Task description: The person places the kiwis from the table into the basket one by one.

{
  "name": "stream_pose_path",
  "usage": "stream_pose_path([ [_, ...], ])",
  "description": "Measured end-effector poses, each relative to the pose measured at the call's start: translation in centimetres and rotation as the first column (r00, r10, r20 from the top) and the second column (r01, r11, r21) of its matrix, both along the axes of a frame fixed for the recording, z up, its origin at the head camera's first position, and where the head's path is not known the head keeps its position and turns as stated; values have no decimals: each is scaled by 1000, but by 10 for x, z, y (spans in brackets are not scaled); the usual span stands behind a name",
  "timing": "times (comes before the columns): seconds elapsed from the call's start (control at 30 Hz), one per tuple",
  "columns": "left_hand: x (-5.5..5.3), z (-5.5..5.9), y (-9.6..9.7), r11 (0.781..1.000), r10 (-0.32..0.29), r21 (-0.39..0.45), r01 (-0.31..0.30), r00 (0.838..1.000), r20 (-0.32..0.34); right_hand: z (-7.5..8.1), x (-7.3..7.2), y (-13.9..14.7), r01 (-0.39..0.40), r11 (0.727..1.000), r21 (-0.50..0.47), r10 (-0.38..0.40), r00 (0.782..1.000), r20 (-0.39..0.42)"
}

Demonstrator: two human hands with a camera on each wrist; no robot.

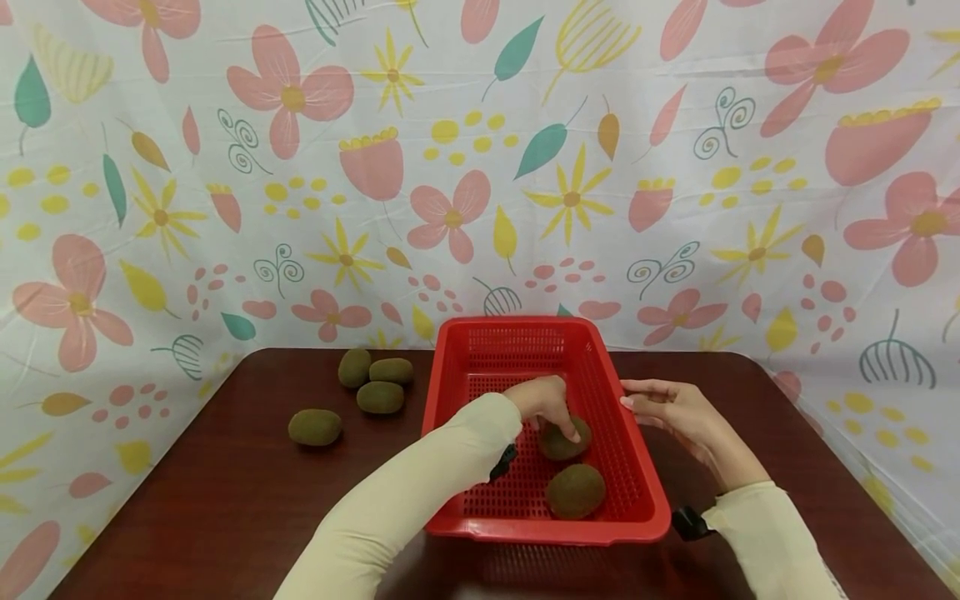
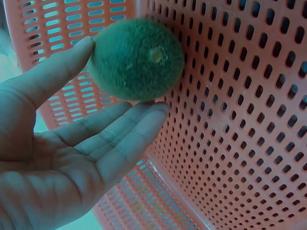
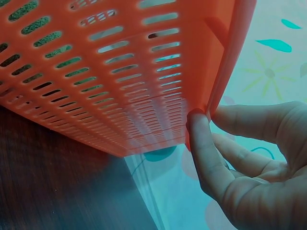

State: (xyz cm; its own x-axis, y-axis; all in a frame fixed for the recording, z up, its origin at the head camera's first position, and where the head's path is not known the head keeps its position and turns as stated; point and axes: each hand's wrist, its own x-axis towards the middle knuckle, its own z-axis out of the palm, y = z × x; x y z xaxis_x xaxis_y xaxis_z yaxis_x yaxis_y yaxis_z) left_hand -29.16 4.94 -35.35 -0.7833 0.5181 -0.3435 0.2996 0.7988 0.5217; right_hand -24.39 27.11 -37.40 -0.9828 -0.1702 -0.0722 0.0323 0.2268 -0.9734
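A red plastic basket (image 1: pixel 547 531) with slotted walls stands on the table. Inside it, my left hand (image 1: pixel 543 398) pinches a brown fuzzy kiwi (image 1: pixel 561 447) between thumb and fingertips. The left wrist view shows that kiwi (image 2: pixel 136 60) near the perforated basket floor, with the thumb on one side and the fingers on the other. A second kiwi (image 1: pixel 576 492) lies in the basket close by, towards the front. At the basket's right side, my right hand (image 1: pixel 678 415) grips the rim, and in the right wrist view its thumb and forefinger pinch the edge (image 3: pixel 230 62).
Left of the basket, several kiwis lie on the dark wooden table (image 1: pixel 225 500): a cluster with one kiwi (image 1: pixel 380 397) nearest the front, and a lone kiwi (image 1: pixel 315 427) further left. A flower-patterned cloth (image 1: pixel 465 275) hangs behind the table.
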Motion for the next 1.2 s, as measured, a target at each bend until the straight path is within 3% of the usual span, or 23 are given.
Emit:
stream_pose_path([
  [0.33, -4, 14, -11, 999, 32, 38, -32, 999, -9, -1, 0, 1, -1, 1000, -6, 1, 1000, -2],
  [0.57, -9, 33, -30, 994, 63, 88, -61, 998, -16, -2, 0, 1, -8, 1000, -16, 8, 1000, -2],
  [0.93, -7, 75, -73, 976, 97, 201, -87, 994, -41, 0, 1, 2, -15, 1000, -18, 15, 1000, -7],
  [1.03, -9, 82, -90, 972, 125, 208, -112, 991, -49, 0, 1, 2, -12, 1000, -21, 12, 1000, -6],
  [1.2, -11, 86, -123, 943, 184, 286, -173, 983, -14, -2, 0, 2, -9, 1000, -19, 9, 1000, -1],
])
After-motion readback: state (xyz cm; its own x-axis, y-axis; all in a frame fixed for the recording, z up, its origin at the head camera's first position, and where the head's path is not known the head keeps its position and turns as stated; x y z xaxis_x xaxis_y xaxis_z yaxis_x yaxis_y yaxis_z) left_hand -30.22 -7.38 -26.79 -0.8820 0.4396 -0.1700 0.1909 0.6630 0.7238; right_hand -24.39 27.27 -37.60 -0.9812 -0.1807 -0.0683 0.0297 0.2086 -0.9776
